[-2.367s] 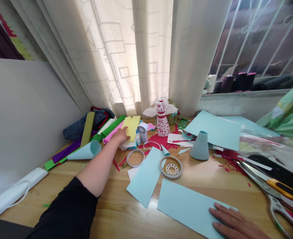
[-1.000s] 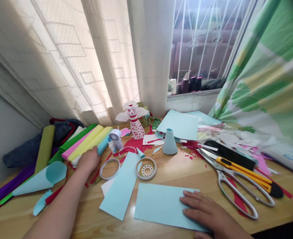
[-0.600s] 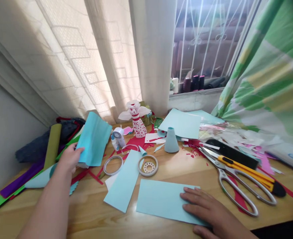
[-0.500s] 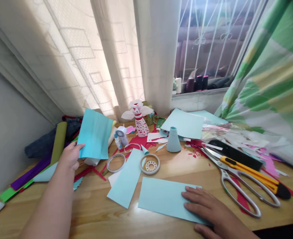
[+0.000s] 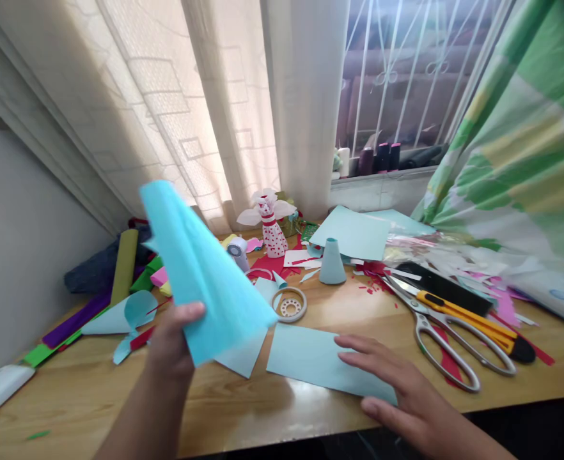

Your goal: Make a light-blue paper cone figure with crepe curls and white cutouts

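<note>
My left hand [image 5: 174, 342] pinches the lower edge of a bright blue sheet of paper [image 5: 200, 275], which it holds up tilted above the table. Over the right end of a pale blue paper rectangle [image 5: 305, 358], my right hand [image 5: 387, 377] has its fingers spread; whether they touch the paper I cannot tell. Partly hidden behind the raised sheet lies another pale blue strip [image 5: 243, 358]. A roll of tape [image 5: 289, 305] rests just beyond the rectangle. Behind it stands a pale blue paper cone [image 5: 332, 265].
Large scissors [image 5: 447, 338] and a yellow utility knife [image 5: 469, 319] lie at the right. A spotted paper figure [image 5: 273, 236] stands near the curtain. Rolled papers [image 5: 125, 265] are piled at the left, and plastic-wrapped scraps [image 5: 474, 255] at the back right. The table's front edge [image 5: 339, 431] is close.
My left hand has carried the bright blue sheet rightward and toward me, tilting it. The fingers of my right hand look more lifted and curved. The camera view has shifted slightly.
</note>
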Tool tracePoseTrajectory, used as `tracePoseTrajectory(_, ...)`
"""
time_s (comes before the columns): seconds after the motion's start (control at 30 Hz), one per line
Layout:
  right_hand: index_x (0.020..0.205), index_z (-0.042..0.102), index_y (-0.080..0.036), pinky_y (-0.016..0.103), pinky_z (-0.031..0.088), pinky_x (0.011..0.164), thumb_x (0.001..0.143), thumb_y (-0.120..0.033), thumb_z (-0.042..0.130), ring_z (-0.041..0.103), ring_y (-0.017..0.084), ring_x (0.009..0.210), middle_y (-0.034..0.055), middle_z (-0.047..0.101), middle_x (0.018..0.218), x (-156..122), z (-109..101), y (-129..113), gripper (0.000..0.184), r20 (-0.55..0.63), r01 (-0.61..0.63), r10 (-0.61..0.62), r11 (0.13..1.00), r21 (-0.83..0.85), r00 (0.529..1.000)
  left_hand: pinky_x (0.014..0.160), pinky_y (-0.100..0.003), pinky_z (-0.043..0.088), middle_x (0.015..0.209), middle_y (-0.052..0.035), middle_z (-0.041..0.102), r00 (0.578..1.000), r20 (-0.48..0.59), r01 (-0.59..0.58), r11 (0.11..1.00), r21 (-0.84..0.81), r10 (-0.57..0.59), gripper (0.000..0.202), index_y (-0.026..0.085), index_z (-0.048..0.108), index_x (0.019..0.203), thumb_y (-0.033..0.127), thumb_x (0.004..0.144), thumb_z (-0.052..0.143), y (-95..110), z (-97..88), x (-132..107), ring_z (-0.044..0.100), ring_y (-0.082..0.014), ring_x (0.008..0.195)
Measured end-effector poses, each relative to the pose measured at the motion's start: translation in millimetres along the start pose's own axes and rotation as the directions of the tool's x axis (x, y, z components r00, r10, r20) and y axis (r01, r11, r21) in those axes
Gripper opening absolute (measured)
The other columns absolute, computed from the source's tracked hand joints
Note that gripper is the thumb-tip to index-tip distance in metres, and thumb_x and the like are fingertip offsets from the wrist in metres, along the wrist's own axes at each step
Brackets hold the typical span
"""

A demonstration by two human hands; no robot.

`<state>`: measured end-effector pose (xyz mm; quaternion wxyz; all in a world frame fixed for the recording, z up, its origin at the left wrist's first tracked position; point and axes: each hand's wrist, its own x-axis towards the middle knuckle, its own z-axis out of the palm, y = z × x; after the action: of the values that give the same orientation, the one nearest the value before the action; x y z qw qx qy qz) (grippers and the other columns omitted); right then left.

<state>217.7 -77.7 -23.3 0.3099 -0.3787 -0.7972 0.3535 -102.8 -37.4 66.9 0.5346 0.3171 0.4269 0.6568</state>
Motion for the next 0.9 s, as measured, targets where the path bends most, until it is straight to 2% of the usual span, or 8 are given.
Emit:
tracePoseTrajectory(0.03,0.131,0.048,-0.033,0.049,0.031,0.106,0.085,-0.045,0.055,0.039,0.028,0.131,0.0079,0.045,0.141,6,4,-9,0.048,-0.009,-0.016,0.018,0.985,0.174,1.0,0.059,-0.033,0.058,0.074,-0.0036,0.074,0.97,0.198,0.154,0.987,-0.035,-0.144,0.042,0.019,0.069,0.09,0.024,0.049,0.075,-16,9.1,-14,0.069,-0.0263,0.067)
tracePoseTrajectory(0.13,0.142,0.031,-0.028,0.047,0.041,0.097,0.078,-0.069,0.045,0.048,0.029,0.123,0.0117,0.044,0.142,21,18,-31,0.077,0.006,-0.075,0.102,0.687,0.723,0.995,0.072,-0.039,0.057,0.092,-0.0091,0.074,0.696,0.636,0.465,0.884,-0.046,-0.333,0.045,0.015,0.07,0.097,0.022,0.053,0.074,-60,36.5,-52,0.069,-0.0313,0.084)
tracePoseTrajectory(0.2,0.14,0.034,-0.025,0.048,0.043,0.095,0.076,-0.077,0.034,0.052,0.03,0.119,0.0132,0.049,0.138,26,24,-37,0.082,0.09,-0.154,0.159,0.455,0.877,0.983,0.073,-0.037,0.056,0.093,-0.0097,0.073,0.573,0.746,0.546,0.837,-0.039,-0.34,0.048,0.013,0.068,0.101,0.016,0.053,0.072,-82,51.0,-68,0.068,-0.0313,0.088)
tracePoseTrajectory(0.33,0.117,0.06,-0.019,0.047,0.039,0.099,0.075,-0.081,0.021,0.057,0.03,0.113,0.0131,0.067,0.114,20,22,-30,0.085,0.277,-0.304,0.171,0.154,0.94,0.946,0.073,-0.034,0.054,0.1,-0.0119,0.071,0.463,0.795,0.622,0.783,0.023,-0.392,0.058,0.013,0.063,0.111,0.01,0.054,0.071,-105,60.7,-80,0.067,-0.0298,0.091)
tracePoseTrajectory(0.47,0.108,0.064,-0.019,0.046,0.045,0.092,0.074,-0.07,0.048,0.065,0.029,0.099,0.0104,0.073,0.101,11,10,-18,0.063,0.201,-0.239,0.284,0.103,0.966,0.937,0.081,-0.039,0.052,0.106,-0.0131,0.069,0.526,0.739,0.604,0.796,0.025,-0.422,0.058,0.014,0.06,0.115,0.01,0.058,0.072,-110,50.7,-78,0.066,-0.0294,0.094)
tracePoseTrajectory(0.6,0.094,0.066,-0.017,0.032,0.054,0.068,0.068,-0.032,0.075,0.069,0.019,0.068,0.0043,0.075,0.08,8,-5,-15,0.031,-0.009,-0.202,0.539,0.33,0.922,0.842,0.088,-0.046,0.048,0.113,-0.0131,0.066,0.625,0.663,0.585,0.809,-0.048,-0.412,0.056,0.018,0.056,0.118,0.014,0.064,0.071,-111,37.0,-72,0.062,-0.0326,0.103)
tracePoseTrajectory(0.73,0.084,0.068,-0.015,0.026,0.05,0.052,0.07,-0.038,0.074,0.065,0.015,0.056,0.002,0.072,0.07,7,-20,-11,0.027,-0.045,-0.377,0.64,0.507,0.775,0.767,0.091,-0.046,0.047,0.112,-0.0099,0.066,0.694,0.568,0.618,0.771,-0.154,-0.443,0.051,0.022,0.055,0.119,0.023,0.07,0.068,-114,29.8,-67,0.063,-0.0296,0.102)
tracePoseTrajectory(0.9,0.078,0.069,-0.015,0.028,0.05,0.052,0.071,-0.04,0.07,0.064,0.017,0.057,0.0028,0.071,0.069,1,-37,2,0.026,-0.092,-0.498,0.648,0.661,0.561,0.756,0.089,-0.042,0.049,0.101,-0.0048,0.072,0.749,0.488,0.611,0.753,-0.245,-0.449,0.041,0.025,0.061,0.113,0.02,0.072,0.066,-116,23.8,-59,0.069,-0.0234,0.086)
